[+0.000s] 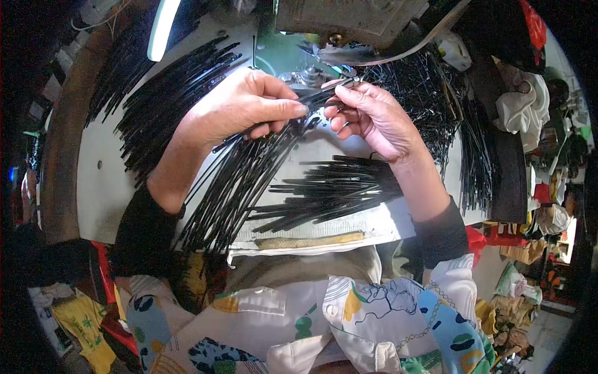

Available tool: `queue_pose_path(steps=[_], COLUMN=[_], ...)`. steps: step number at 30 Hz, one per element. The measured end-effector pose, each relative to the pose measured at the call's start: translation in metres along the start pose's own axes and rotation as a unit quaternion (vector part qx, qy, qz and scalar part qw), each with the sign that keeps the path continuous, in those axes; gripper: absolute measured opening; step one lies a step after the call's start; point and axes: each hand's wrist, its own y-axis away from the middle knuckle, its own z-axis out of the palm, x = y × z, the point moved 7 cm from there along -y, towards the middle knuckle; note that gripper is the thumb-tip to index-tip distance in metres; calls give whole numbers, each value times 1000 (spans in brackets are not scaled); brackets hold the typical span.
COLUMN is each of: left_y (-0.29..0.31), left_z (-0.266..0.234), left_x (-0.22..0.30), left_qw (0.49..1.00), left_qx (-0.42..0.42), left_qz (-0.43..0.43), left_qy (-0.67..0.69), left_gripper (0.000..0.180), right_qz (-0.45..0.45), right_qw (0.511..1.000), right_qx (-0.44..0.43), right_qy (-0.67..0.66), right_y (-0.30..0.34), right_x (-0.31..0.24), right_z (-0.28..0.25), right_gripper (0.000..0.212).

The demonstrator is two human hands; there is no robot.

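In front of the machine, my left hand (246, 106) pinches the end of a thin black strip (321, 96) between thumb and fingers. My right hand (380, 121) faces it, thumb and index finger closed on the strip's other part, the remaining fingers curled. A small dark metallic piece shows at the right fingertips; I cannot tell whether it belongs to the strip or the machine. Below the hands, a fanned bundle of long black strips (243, 181) slants across the white tabletop (106, 187). Another pile of black strips (336, 187) lies beneath my right wrist.
A green machine base (274, 50) with metal parts stands behind the hands, under a dark housing (349, 25). More black strips (174, 93) lie at the left, and a tangled black heap (417, 93) at the right. A bright lamp tube (163, 30) hangs upper left.
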Motion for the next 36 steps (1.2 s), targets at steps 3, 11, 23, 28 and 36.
queue_pose_path(steps=[3, 11, 23, 28, 36], left_y=[2, -2, -1, -14, 1], left_z=[0, 6, 5, 10, -6], left_x=[6, -1, -1, -7, 0], left_qw=[1000, 999, 1000, 996, 1000], left_qx=[20, -17, 4, -50, 8], left_qz=[3, 4, 17, 10, 10], left_qy=[-23, 42, 12, 67, -22], left_gripper=[21, 22, 20, 24, 30], right_qz=[1, -18, -30, -29, -48], right_qw=[1000, 999, 999, 999, 997], right_qx=[-2, 24, 23, -2, 63], right_qy=[8, -12, -3, -19, 22], right_y=[0, 1, 1, 4, 5], right_x=[-1, -1, -2, -5, -13], right_z=[1, -2, 3, -3, -8], right_gripper=[26, 27, 30, 29, 28])
